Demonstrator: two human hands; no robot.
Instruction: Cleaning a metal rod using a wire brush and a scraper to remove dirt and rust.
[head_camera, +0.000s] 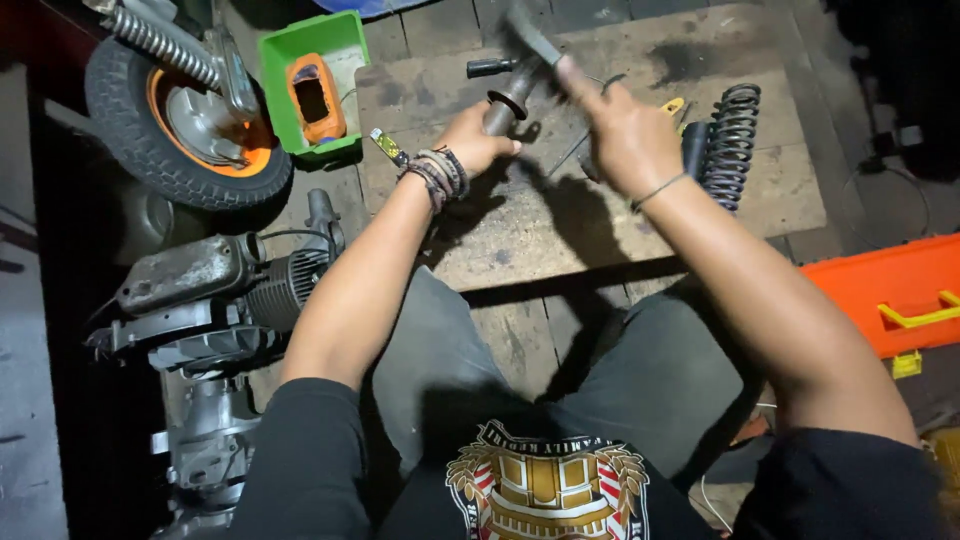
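My left hand (474, 140) grips a grey metal tube-shaped part (510, 95) and holds it upright over a wooden board (600, 220). My right hand (625, 135) is raised beside it, closed on the handle of a tool (530, 38) that is blurred above the part; it looks like a hammer. Several bracelets sit on my left wrist, a thin band on the right.
A black coil spring (732, 140) and a dark cylinder (695, 148) lie right of the hands. A green bin (300, 120) holds an orange object. A wheel with orange rim (180, 125) and a small engine (215, 300) lie left. An orange case (890, 290) sits right.
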